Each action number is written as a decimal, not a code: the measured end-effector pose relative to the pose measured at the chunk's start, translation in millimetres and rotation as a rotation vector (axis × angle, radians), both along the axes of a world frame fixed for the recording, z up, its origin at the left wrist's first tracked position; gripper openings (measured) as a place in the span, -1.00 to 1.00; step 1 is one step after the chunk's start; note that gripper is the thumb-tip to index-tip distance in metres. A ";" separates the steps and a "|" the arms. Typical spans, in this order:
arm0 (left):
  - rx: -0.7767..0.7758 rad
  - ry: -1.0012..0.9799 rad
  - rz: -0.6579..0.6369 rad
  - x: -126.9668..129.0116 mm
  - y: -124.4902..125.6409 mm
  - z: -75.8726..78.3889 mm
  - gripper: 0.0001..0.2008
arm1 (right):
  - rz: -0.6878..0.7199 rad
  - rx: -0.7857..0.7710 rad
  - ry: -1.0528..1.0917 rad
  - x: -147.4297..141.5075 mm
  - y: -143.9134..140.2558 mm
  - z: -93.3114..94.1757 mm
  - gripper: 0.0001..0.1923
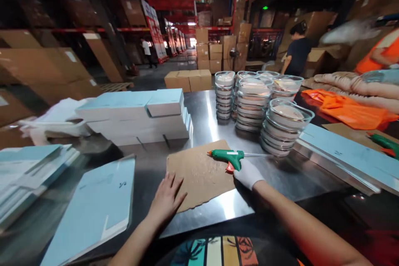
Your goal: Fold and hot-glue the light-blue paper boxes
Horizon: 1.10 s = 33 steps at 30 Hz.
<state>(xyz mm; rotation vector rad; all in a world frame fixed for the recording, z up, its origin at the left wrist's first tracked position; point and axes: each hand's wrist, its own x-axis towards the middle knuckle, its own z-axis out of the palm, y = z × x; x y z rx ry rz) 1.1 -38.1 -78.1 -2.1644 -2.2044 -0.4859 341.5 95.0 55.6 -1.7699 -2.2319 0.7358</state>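
My right hand [247,173], in a white glove, grips the handle of a green glue gun [229,156] that lies with its nozzle pointing left over a brown cardboard sheet [199,174]. My bare left hand [166,199] rests flat, fingers spread, on the cardboard's left near edge. The cardboard lies on a shiny steel table [212,120].
Stacks of glass bowls with lids [282,126] stand right behind the glue gun. Assembled light-blue boxes [140,116] are piled at the back left, flat blue box blanks [96,208] at the near left and right [349,153]. Another glue gun [385,143] lies far right. People stand in the background.
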 end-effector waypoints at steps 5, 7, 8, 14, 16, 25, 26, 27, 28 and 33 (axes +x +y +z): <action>-0.011 0.028 -0.058 -2.1 6.3 0.3 -0.45 | 0.020 0.010 0.039 -26.8 39.7 -3.3 -0.66; -0.016 0.023 -0.088 -4.2 8.1 1.1 -0.44 | 0.056 0.017 0.061 -37.8 48.1 -8.6 -0.66; -0.024 0.022 -0.103 -5.6 8.7 1.8 -0.43 | 0.079 0.016 0.069 -42.6 50.4 -12.1 -0.70; -0.028 -0.013 -0.146 -10.1 8.6 5.5 -0.43 | 0.121 0.035 0.069 -48.3 49.7 -29.6 -0.80; 0.009 -0.055 -0.146 -7.8 6.6 9.4 -0.44 | 0.130 0.044 0.057 -45.1 49.4 -30.3 -0.79; 0.057 -0.057 0.613 -96.9 -33.6 91.2 -0.31 | 0.202 0.072 -0.057 -48.4 52.6 -17.8 -0.69; 0.018 -0.051 0.723 -117.3 -44.4 100.3 -0.22 | 0.205 0.078 -0.072 -49.0 52.5 -16.0 -0.68; -0.047 -0.052 0.846 -136.2 -55.6 107.7 -0.13 | 0.206 0.086 -0.089 -49.4 52.0 -14.4 -0.68; -0.139 -0.063 0.975 -152.7 -66.5 112.9 -0.05 | 0.203 0.093 -0.104 -49.6 51.1 -13.1 -0.68; -0.313 -0.110 1.116 -191.9 -104.1 113.4 -0.11 | 0.189 0.079 -0.172 -49.7 46.8 -8.2 -0.68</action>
